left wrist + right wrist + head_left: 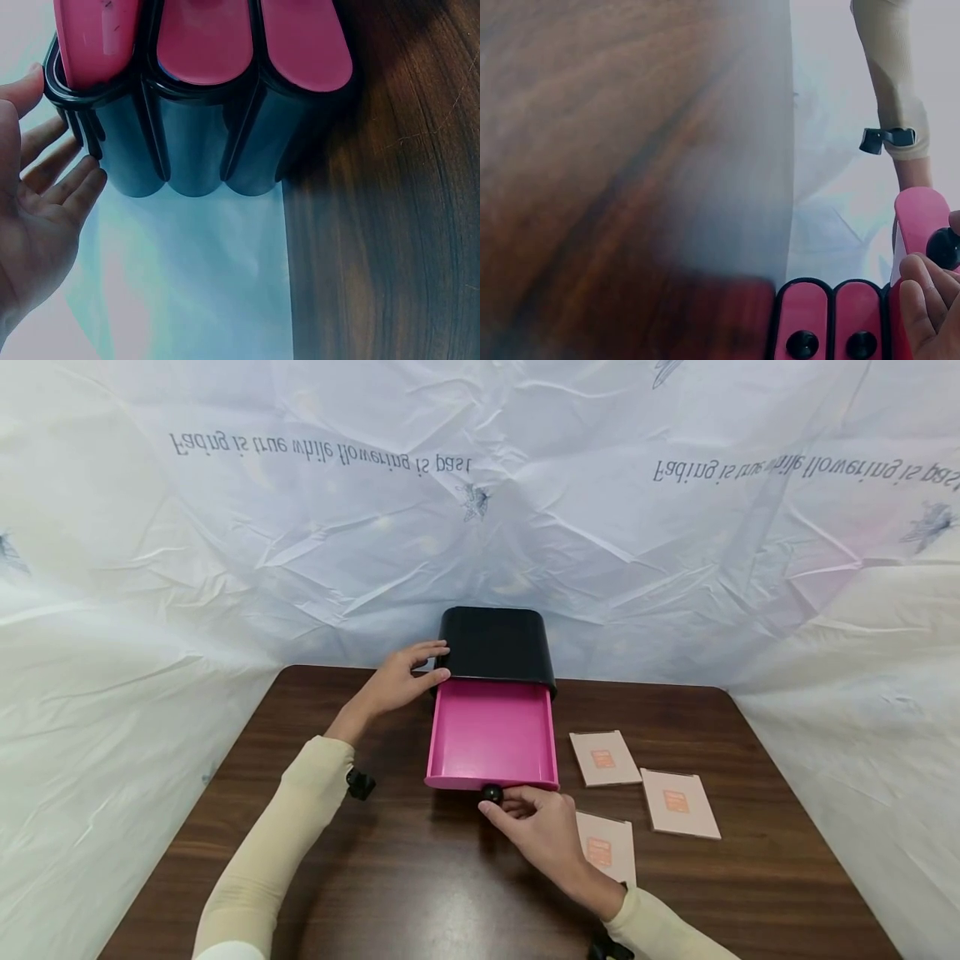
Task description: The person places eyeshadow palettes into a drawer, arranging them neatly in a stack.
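A black drawer cabinet [495,643] stands at the table's far edge, its top pink drawer [495,735] pulled well out with a bare floor showing. My right hand [547,835] pinches the drawer's round black knob [491,793] between thumb and fingers. Against the cabinet's upper left side rests my left hand [405,677], fingers extended along it and thumb near the front edge. In the left wrist view, that hand [52,187] touches the black casing [124,142] beside the pulled-out drawer. Two lower pink drawers [804,311] sit pushed in, each with a black knob.
Three thin pale-pink square cases with orange labels lie on the brown wooden table [420,877] to the right: one near the drawer [611,772], one farther right [681,814], and one case [618,835] partly behind my right hand. White printed sheeting [337,552] hangs around the table.
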`<state>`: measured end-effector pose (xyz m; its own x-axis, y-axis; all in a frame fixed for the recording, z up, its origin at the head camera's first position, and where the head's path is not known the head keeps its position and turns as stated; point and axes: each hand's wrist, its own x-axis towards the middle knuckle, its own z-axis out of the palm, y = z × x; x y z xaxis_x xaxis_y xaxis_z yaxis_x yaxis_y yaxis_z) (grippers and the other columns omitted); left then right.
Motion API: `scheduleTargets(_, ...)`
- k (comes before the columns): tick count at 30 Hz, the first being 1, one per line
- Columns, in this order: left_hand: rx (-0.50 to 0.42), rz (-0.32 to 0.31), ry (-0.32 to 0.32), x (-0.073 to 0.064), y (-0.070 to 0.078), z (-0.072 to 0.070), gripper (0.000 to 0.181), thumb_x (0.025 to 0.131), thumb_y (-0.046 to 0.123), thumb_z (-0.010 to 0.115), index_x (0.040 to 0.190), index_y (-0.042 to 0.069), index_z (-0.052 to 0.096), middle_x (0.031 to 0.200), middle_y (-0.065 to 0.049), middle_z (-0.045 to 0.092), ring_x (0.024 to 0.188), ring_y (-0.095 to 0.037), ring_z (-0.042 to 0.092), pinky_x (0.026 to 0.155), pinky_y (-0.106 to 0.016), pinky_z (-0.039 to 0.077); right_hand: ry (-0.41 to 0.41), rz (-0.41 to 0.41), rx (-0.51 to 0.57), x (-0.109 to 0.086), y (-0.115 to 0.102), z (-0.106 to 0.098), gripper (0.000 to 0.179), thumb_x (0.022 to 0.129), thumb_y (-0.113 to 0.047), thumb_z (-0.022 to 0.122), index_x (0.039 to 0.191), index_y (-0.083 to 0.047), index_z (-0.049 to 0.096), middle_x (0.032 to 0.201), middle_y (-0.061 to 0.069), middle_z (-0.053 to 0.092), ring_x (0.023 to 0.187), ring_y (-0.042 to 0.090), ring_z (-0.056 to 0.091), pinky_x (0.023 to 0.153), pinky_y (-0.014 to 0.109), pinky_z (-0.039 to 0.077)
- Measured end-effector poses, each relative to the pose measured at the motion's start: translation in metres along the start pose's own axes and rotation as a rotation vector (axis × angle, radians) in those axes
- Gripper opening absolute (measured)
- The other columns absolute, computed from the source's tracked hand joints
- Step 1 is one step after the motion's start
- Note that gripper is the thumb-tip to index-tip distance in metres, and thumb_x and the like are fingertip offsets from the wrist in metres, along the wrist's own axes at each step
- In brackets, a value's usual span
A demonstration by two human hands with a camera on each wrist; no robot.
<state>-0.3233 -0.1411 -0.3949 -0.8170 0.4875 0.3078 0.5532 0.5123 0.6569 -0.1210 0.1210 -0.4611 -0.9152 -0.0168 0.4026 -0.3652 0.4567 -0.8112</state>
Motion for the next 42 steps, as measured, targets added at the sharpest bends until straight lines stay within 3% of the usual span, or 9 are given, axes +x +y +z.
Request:
scheduleTargets(7,-0.005,0.008,-0.001,0.0,0.002,0.0,0.056,0.101,0.042,0.064,0.148,0.013,0.056,0.158,-0.005,0.046,0.14,-0.03,0.049,0.116,-0.048,0.041,-0.012,0.012,0.011,-0.004,0.002,-0.001,0.022,0.079,-0.036,0.09,0.089,-0.019,0.081,0.074,-0.018,0.073,0.064,-0.001,0.069,0.059,0.024,0.059)
scheduleTargets(10,-0.009,0.004,-0.009,-0.001,0.002,0.0,0.057,0.101,0.043,0.064,0.149,0.013,0.055,0.159,-0.005,0.045,0.141,-0.03,0.048,0.116,-0.049,0.04,0.002,-0.034,0.018,-0.007,0.004,-0.005,0.018,0.081,-0.031,0.089,0.089,-0.019,0.08,0.074,-0.017,0.073,0.063,-0.001,0.068,0.058,0.022,0.058)
scheduleTargets(13,-0.016,-0.006,-0.015,-0.001,0.002,-0.001,0.057,0.101,0.044,0.064,0.15,0.014,0.054,0.159,-0.004,0.044,0.142,-0.03,0.047,0.116,-0.048,0.04,0.035,-0.157,0.052,-0.012,0.006,-0.013,0.016,0.081,-0.02,0.089,0.091,-0.016,0.079,0.074,-0.01,0.074,0.062,0.0,0.068,0.055,0.02,0.057)
scheduleTargets(16,-0.02,-0.014,-0.018,-0.001,0.002,-0.002,0.058,0.101,0.045,0.063,0.15,0.015,0.054,0.16,-0.003,0.043,0.142,-0.029,0.047,0.115,-0.048,0.041,0.078,-0.344,0.088,-0.013,0.008,-0.023,0.024,0.078,-0.012,0.09,0.098,-0.009,0.077,0.075,-0.001,0.075,0.06,0.004,0.068,0.054,0.018,0.056)
scheduleTargets(20,-0.026,-0.01,-0.02,0.0,0.003,-0.004,0.058,0.101,0.043,0.064,0.15,0.014,0.054,0.16,-0.004,0.043,0.143,-0.031,0.046,0.116,-0.052,0.04,0.127,-0.542,0.064,-0.01,0.01,-0.043,0.031,0.081,-0.023,0.089,0.103,-0.004,0.076,0.077,0.007,0.076,0.057,0.009,0.068,0.053,0.019,0.054)
scheduleTargets(23,-0.027,-0.006,-0.021,0.0,0.003,-0.003,0.057,0.101,0.042,0.064,0.15,0.013,0.054,0.159,-0.005,0.044,0.142,-0.032,0.047,0.115,-0.053,0.039,0.134,-0.607,0.022,-0.007,0.012,-0.062,0.036,0.086,-0.033,0.084,0.1,-0.001,0.076,0.08,0.009,0.076,0.058,0.011,0.068,0.051,0.019,0.053)
scheduleTargets(34,-0.028,0.001,-0.027,0.003,0.0,0.0,0.057,0.101,0.043,0.064,0.15,0.014,0.054,0.159,-0.004,0.043,0.142,-0.031,0.047,0.116,-0.05,0.04,0.089,-0.603,-0.196,-0.009,0.053,-0.134,0.057,0.082,-0.047,0.085,0.115,-0.002,0.075,0.099,0.006,0.076,0.077,-0.003,0.061,0.059,0.016,0.051)
scheduleTargets(42,-0.02,-0.006,-0.033,0.001,0.001,-0.001,0.057,0.102,0.043,0.062,0.151,0.015,0.053,0.16,-0.003,0.042,0.144,-0.03,0.045,0.117,-0.049,0.038,-0.065,-0.361,-0.458,-0.032,0.082,-0.165,0.092,0.062,-0.039,0.098,0.143,-0.015,0.061,0.135,0.004,0.066,0.105,0.005,0.061,0.084,0.011,0.046)
